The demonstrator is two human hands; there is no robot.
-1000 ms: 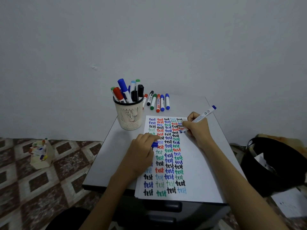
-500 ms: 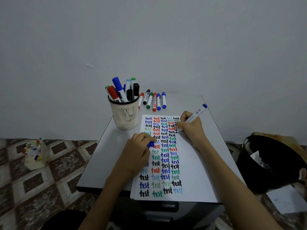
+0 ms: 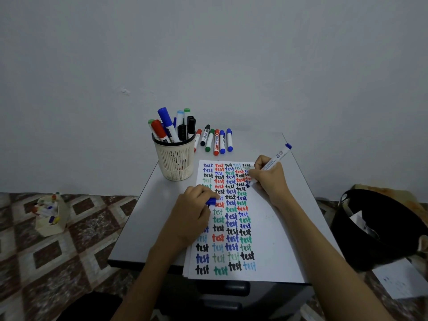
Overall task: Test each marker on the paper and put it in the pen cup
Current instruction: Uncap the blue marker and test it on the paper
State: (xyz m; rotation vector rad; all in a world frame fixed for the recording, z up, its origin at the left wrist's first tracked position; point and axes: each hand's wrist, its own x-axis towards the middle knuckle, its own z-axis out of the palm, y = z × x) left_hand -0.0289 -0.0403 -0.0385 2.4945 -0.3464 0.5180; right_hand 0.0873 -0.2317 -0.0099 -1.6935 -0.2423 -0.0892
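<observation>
Right hand [image 3: 271,179] writes with marker [image 3: 275,158]; left hand [image 3: 192,214] holds cap [image 3: 210,201]

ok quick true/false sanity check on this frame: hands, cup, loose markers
1. The right hand grips a blue marker with its tip down on the paper. True.
2. The left hand is empty. False: it pinches a blue cap.
3. The pen cup stands on the paper. False: it stands on the table, off the paper's far left corner.
4. Capped markers lie in a row beside the cup. True.
</observation>
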